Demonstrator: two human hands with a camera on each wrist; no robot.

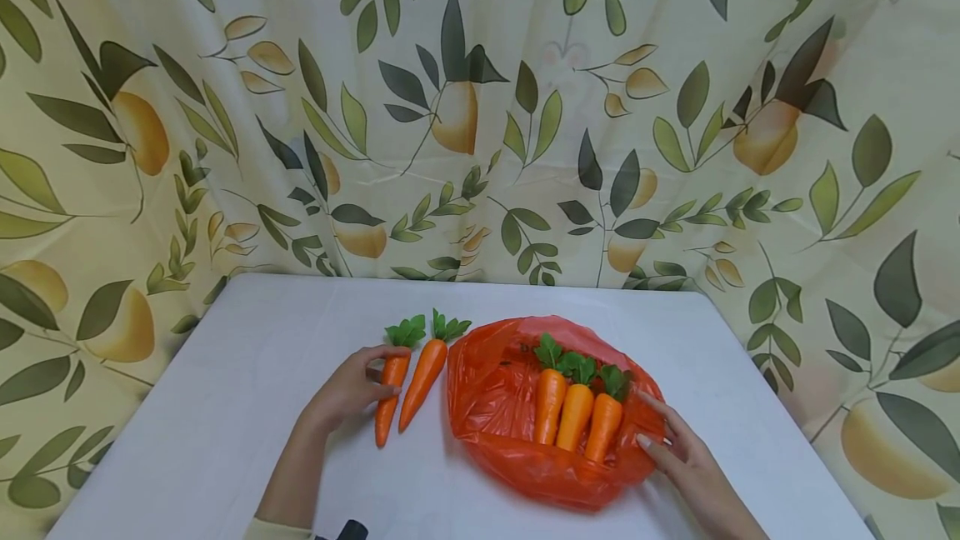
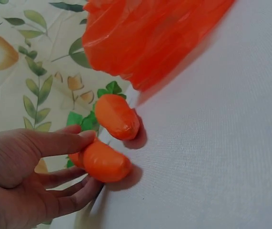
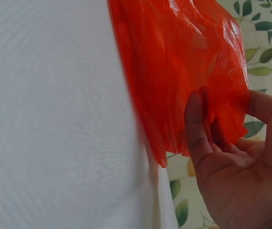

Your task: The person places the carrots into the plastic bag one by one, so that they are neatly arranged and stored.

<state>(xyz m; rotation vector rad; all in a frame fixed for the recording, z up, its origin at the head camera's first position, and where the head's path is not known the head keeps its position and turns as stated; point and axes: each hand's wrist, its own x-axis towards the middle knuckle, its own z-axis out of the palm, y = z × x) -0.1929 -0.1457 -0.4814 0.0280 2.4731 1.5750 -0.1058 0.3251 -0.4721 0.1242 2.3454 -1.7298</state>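
Note:
My left hand [image 1: 348, 394] grips an orange carrot [image 1: 387, 417] with green leaves, thumb on one side and fingers on the other. Just right of it, a second carrot [image 1: 423, 380] lies slanted on the white table; both show tip-first in the left wrist view. A red plastic bag [image 1: 491, 398] lies spread with its mouth toward me. Three carrots [image 1: 574, 417] rest side by side in it, leaves pointing away. At the bag's right side, my right hand [image 1: 688, 461] holds its edge, the thin film [image 3: 174, 71] between thumb and fingers in the right wrist view.
The white cloth-covered table [image 1: 262, 332] ends at a back edge against a leaf-and-fruit patterned curtain [image 1: 517, 148]. A small black object [image 1: 352, 530] shows at the bottom edge, near the left sleeve [image 1: 277, 529].

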